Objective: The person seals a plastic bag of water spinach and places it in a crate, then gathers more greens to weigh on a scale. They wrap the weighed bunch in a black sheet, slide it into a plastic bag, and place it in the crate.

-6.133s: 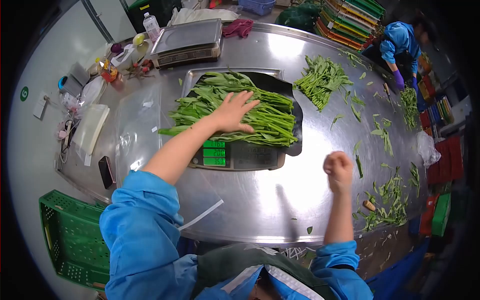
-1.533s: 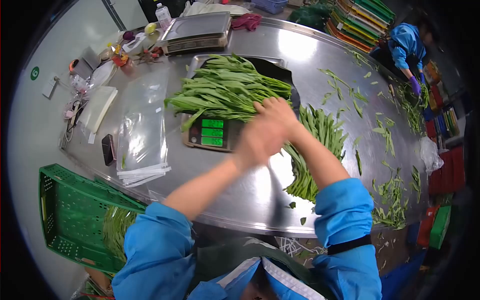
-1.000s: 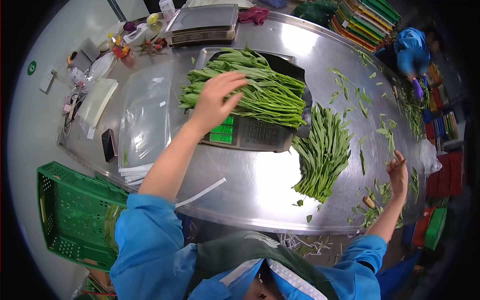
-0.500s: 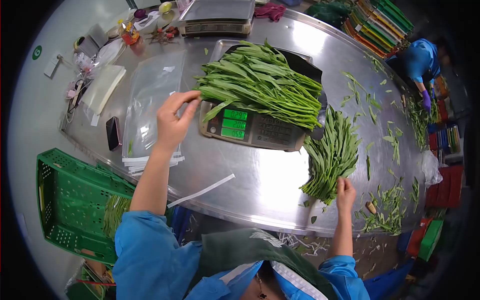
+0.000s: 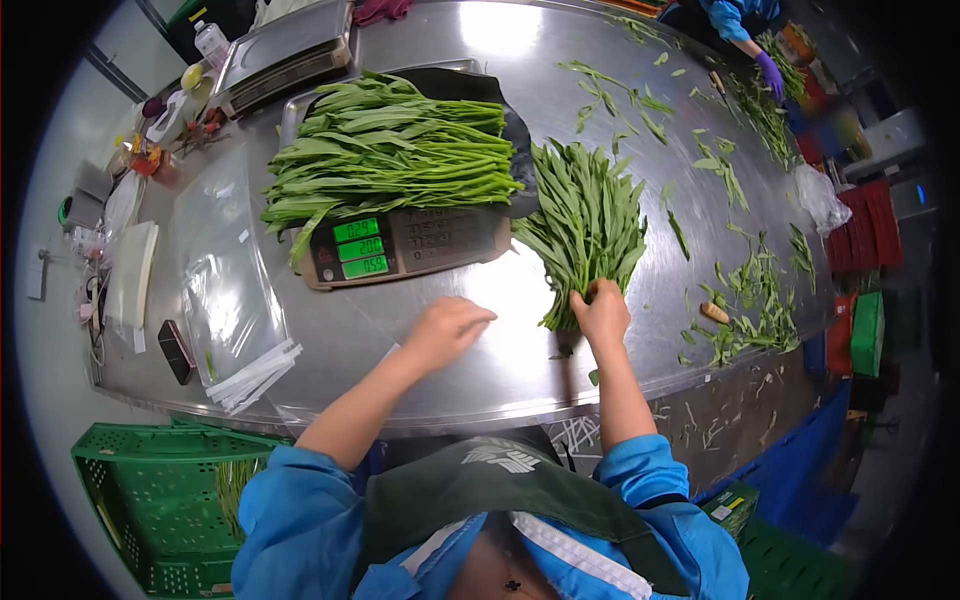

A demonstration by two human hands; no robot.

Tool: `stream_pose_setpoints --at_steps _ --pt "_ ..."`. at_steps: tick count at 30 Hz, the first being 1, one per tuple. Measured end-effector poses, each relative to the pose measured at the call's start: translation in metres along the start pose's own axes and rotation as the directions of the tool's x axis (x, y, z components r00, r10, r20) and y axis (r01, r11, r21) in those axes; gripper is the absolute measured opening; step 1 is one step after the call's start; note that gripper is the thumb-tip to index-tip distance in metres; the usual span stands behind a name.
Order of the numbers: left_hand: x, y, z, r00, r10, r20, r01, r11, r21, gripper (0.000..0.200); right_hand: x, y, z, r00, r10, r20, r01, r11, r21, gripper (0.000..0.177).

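A bunch of long-leaved greens lies on the steel table, stems toward me. My right hand is closed on its stem end. Just left of it, my left hand hovers over the bare metal, fingers loosely bent and pointing at the bunch, with nothing visible in them. Another pile of the same greens rests on the weighing scale, partly on a black sheet. The scale's green displays are lit.
Clear plastic bags lie left of the scale, with a phone beside them. A green crate stands below the table edge. Loose leaves and a wooden-handled tool lie at right. A co-worker's purple-gloved hand is at far right.
My left hand has left the scale pile and moved right, toward the smaller bunch. My right hand stays at that bunch's stems. The camera view has turned to the right.
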State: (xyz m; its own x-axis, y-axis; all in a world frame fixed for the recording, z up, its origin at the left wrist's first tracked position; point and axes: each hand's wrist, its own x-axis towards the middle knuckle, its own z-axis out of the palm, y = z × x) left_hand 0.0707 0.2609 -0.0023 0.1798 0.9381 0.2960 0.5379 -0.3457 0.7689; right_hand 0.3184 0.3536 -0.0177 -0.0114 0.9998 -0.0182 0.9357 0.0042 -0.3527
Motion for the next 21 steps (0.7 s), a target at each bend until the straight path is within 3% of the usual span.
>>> stream_pose_setpoints --at_steps 1,2,4,5,7,8,10,11,13,15,17,18,19,20,21 --pt "0.004 0.002 0.013 0.995 0.020 0.097 -0.018 1.000 -0.019 0.011 0.003 0.000 -0.003 0.998 -0.056 0.008 0.056 0.998 -0.014 0.029" --pt "0.008 0.003 0.024 0.995 0.022 0.101 -0.021 1.000 -0.017 0.011 0.005 0.004 -0.008 1.000 -0.021 0.009 0.019 0.988 0.154 0.027" --pt "0.014 0.005 0.045 0.968 -0.038 0.248 0.052 0.998 -0.047 0.012 0.012 0.008 -0.032 0.998 0.038 0.051 -0.055 0.909 0.412 0.026" --pt "0.015 0.007 0.058 0.965 -0.042 0.259 0.057 0.997 -0.052 0.012 0.018 0.012 -0.036 0.970 0.096 0.221 -0.223 0.707 0.671 0.029" --pt "0.030 0.007 0.076 0.930 0.087 0.357 -0.103 0.994 0.026 0.013 0.029 0.024 -0.036 0.892 0.105 0.440 -0.377 0.711 0.594 0.032" --pt "0.037 0.006 0.083 0.930 0.091 0.356 -0.107 0.994 0.025 0.013 0.030 0.028 -0.032 0.894 0.106 0.436 -0.374 0.712 0.594 0.032" --pt "0.044 0.004 0.097 0.899 0.175 0.402 -0.216 0.975 0.058 0.013 0.027 0.027 -0.023 0.965 -0.079 0.251 -0.005 0.948 0.318 0.034" --pt "0.044 0.004 0.102 0.899 0.173 0.402 -0.212 0.976 0.056 0.013 0.024 0.020 -0.021 0.946 -0.026 0.324 -0.046 0.976 0.212 0.036" --pt "0.043 0.004 0.109 0.885 0.175 0.431 -0.212 0.976 0.041 0.013 0.017 0.012 -0.008 0.961 -0.062 0.269 0.076 0.996 -0.040 0.036" --pt "0.041 0.003 0.109 0.870 0.186 0.457 -0.224 0.974 0.030 0.012 0.017 0.013 -0.013 0.966 -0.122 0.228 0.125 0.992 0.001 0.034" --pt "0.036 0.005 0.105 0.908 0.188 0.374 -0.227 0.972 0.062 0.012 0.022 0.022 -0.031 0.978 -0.012 0.206 -0.081 0.896 0.437 0.031" --pt "0.035 0.006 0.105 0.907 0.183 0.379 -0.222 0.973 0.062 0.012 0.029 0.026 -0.041 0.942 0.004 0.335 -0.202 0.803 0.560 0.026" --pt "0.038 0.006 0.105 0.900 0.289 0.325 -0.317 0.948 0.035 0.015 0.032 0.027 -0.044 0.928 -0.034 0.371 -0.251 0.680 0.689 0.023" --pt "0.045 0.007 0.106 0.880 0.396 0.263 -0.415 0.910 0.016 0.017 0.032 0.026 -0.050 0.894 -0.029 0.446 -0.321 0.653 0.686 0.018" --pt "0.053 0.009 0.110 0.879 0.400 0.261 -0.418 0.908 0.018 0.017 0.034 0.024 -0.056 0.856 -0.026 0.516 -0.388 0.626 0.676 0.014"
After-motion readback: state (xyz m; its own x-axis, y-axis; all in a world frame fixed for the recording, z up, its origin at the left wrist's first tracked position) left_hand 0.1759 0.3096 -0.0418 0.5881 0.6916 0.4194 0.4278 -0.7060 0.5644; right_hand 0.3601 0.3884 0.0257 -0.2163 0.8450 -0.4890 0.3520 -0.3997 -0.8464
